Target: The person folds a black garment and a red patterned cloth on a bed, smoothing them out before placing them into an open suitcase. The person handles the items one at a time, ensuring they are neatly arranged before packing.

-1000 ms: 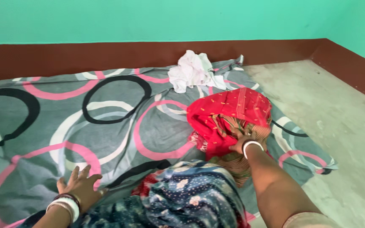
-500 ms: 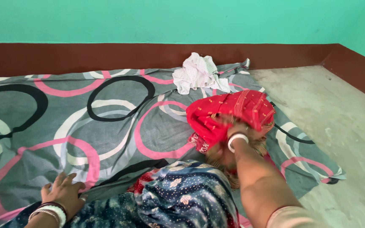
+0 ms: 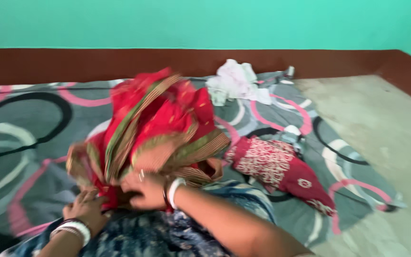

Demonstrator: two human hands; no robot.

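Red sari point(image 3: 155, 126) gathered in both hands.
It was gripped by the right hand point(image 3: 144, 190) and left hand point(image 3: 87, 208), fingers closed, bunched above the sheet point(image 3: 24, 143).

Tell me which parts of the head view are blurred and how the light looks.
Head view: the red cloth, left hand and right hand are smeared by motion; the patterned sheet and white cloth are soft too; the green wall is evenly lit, with no glare or hard shadows.

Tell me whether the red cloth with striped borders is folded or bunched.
Bunched. The red cloth stands in a loose, crumpled heap, its borders twisting unevenly, gripped low by the left hand and right hand.
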